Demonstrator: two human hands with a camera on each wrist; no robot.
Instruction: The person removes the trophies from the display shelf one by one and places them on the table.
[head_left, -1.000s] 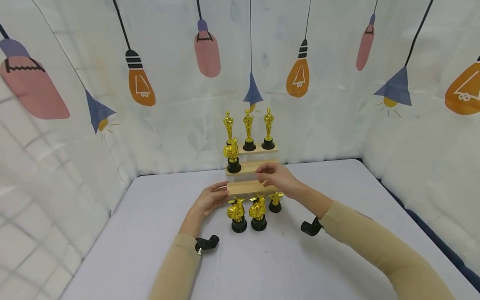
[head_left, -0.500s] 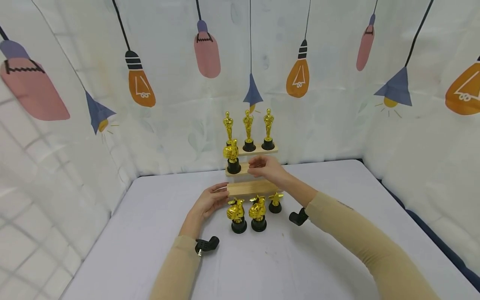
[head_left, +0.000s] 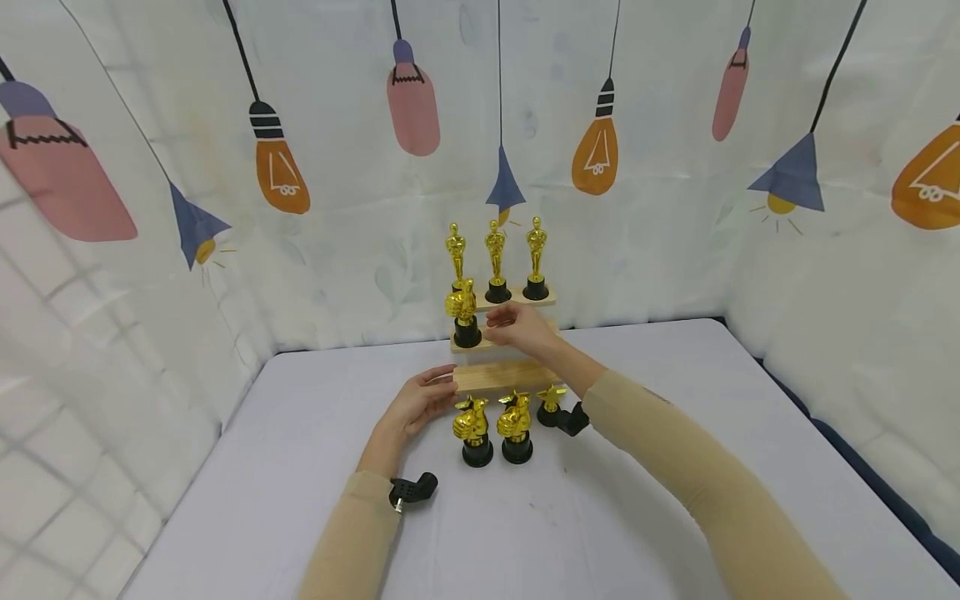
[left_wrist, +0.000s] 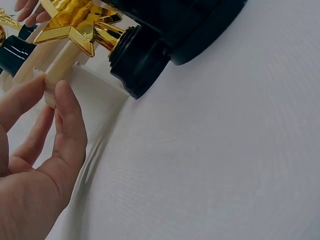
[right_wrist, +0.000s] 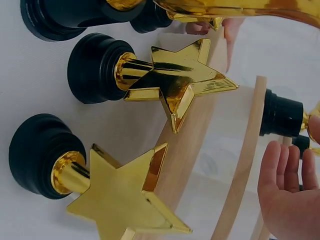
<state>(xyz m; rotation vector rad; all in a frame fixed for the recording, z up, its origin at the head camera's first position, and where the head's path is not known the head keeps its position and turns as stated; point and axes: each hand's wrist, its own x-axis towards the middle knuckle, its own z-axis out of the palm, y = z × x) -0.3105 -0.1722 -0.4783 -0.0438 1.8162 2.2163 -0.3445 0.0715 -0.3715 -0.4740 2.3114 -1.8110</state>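
Note:
A three-tier wooden stand [head_left: 498,377] bears gold trophies with black bases. My left hand [head_left: 416,402] pinches the left end of its lowest board [left_wrist: 60,67] between thumb and fingers, as the left wrist view shows. On the middle tier, at the left, stands a gold thumbs-up trophy [head_left: 466,315]. My right hand [head_left: 525,327] is just to the right of that trophy, fingers loosely bent and apart; its thumb is near the trophy's neck in the right wrist view, and contact is unclear. Three gold figurine trophies [head_left: 496,262] stand on the top tier.
Two thumbs-up trophies [head_left: 515,429] stand on the white tabletop [head_left: 510,525] before the stand. Star trophies [right_wrist: 127,192] stand behind and beside them, partly hidden in the head view. A patterned curtain [head_left: 337,275] hangs behind.
My right hand has moved left and slightly up along the middle tier, closer to the thumbs-up trophy. My left hand keeps its place on the lowest board.

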